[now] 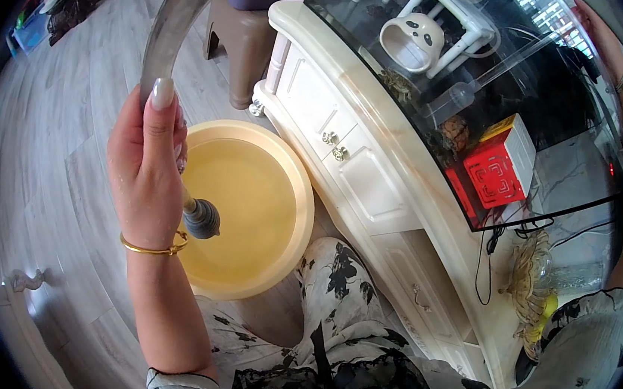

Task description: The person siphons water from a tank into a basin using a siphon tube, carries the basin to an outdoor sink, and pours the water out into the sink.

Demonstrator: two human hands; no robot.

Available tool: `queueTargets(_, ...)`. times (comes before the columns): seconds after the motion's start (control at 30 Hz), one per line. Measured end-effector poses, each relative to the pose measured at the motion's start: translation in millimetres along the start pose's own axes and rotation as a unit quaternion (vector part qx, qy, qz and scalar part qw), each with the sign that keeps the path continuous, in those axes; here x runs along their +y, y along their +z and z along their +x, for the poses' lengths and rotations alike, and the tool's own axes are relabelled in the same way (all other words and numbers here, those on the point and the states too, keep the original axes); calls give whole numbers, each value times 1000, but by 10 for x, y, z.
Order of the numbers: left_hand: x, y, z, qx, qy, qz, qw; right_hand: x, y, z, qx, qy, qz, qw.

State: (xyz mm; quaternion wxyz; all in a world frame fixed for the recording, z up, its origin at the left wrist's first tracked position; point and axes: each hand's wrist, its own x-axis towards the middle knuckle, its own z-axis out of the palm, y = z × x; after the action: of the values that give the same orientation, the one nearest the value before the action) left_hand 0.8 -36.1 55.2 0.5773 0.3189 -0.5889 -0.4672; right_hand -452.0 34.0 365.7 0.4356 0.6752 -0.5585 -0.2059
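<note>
My left hand [146, 156] is closed round a thick clear hose [163, 38] that arches up out of view. Below that hand, a grey ribbed bulb [202, 219] hangs over a yellow basin [304, 194] of yellowish water. At the upper right, my right hand [602, 39] is by the rim of a glass tank [592, 165]. Its fingers are partly hidden, but they look closed at the upper end of a clear siphon tube [515, 60]. That tube slants into the tank, its wide end [452, 101] near a brown patterned shell [454, 131].
White pipes [465, 40] and a panda-faced ornament [416, 43] are in the tank. A red box [497, 171] appears behind the glass. The tank stands on a cream cabinet [309, 97]. Beside it are a brown stool [239, 52], dangling cables [488, 264] and a glass ornament [532, 279].
</note>
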Motion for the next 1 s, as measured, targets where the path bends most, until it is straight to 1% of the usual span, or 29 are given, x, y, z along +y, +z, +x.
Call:
queueTargets(0.1,-8,-4,3,0,-3,-5,1000,83,36,68,-54,13,-45,997)
queueTargets(0.2,-8,-3,5,1,-8,-14,1000,-7,-28,15,-37,34,-12,999)
queueTargets(0.3,-14,-5,9,3,-9,-9,1000,-88,-87,15,-42,35,-19,998)
queueTargets(0.4,-20,-12,11,3,-4,0,1000,-41,-26,12,-1,24,17,1000)
queueTargets(0.5,-19,-10,14,1,-5,-5,1000,-24,-31,10,-10,13,-4,1000)
queueTargets(0.7,-26,-7,21,2,-1,-5,1000,-42,-43,21,-35,26,-41,998)
queueTargets(0.8,-32,-13,21,-2,-1,-4,1000,-18,-17,3,-25,38,-23,999)
queueTargets(0.83,-32,-16,22,-5,-1,-5,1000,-8,12,15,-28,155,184,970)
queueTargets(0.87,-30,-14,21,-3,-3,-4,1000,-9,47,41,-28,263,381,886)
queueTargets(0.9,-26,-8,19,-1,-5,-3,1000,-8,66,54,-27,357,556,750)
queueTargets(0.93,-25,-4,19,1,-6,-3,1000,-4,63,27,-20,283,444,850)
queueTargets(0.97,-24,-3,18,-1,-3,0,1000,-36,28,-7,-12,202,319,926)
queueTargets(1.0,-24,-4,16,-2,0,3,1000,-57,7,-22,-3,116,186,976)
